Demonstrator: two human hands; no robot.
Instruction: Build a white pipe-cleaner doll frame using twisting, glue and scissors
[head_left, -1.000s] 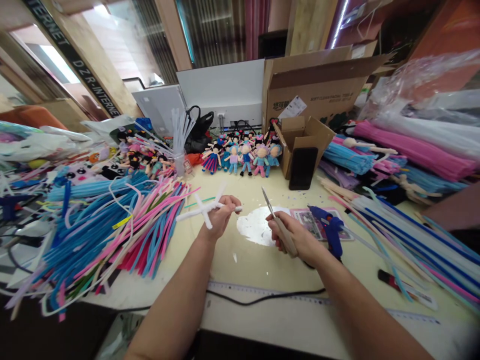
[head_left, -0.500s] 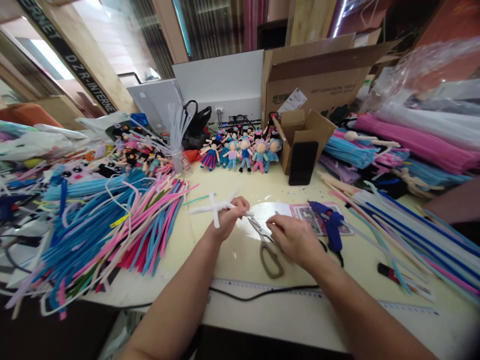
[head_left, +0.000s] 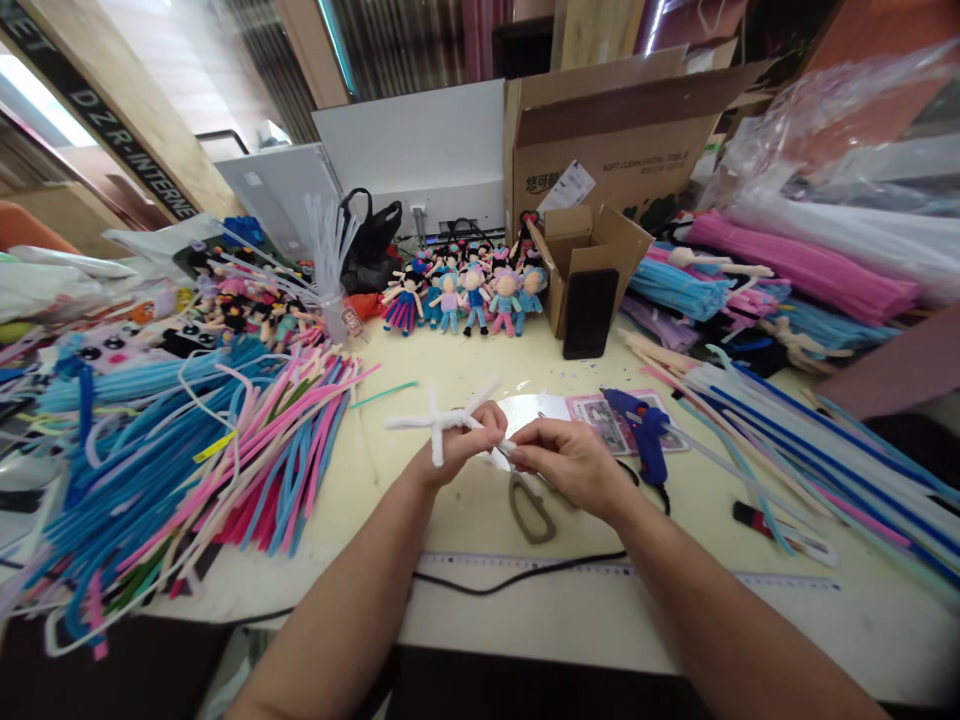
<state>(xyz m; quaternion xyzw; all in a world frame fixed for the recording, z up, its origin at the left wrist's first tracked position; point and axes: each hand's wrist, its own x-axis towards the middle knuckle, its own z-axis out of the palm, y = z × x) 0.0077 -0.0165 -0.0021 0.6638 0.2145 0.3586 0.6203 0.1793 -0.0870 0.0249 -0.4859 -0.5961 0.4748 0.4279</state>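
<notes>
Both hands, left hand (head_left: pixel 459 447) and right hand (head_left: pixel 568 462), are pinched together on the white pipe-cleaner figure (head_left: pixel 439 422); scissors (head_left: pixel 529 505) are left lying on the surface (head_left: pixel 480 520).

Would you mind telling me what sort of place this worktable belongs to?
Most likely a small craft workshop making pipe-cleaner dolls: heaps of coloured pipe cleaners, a row of finished little dolls, and a blue glue gun beside scissors on the table.
</notes>
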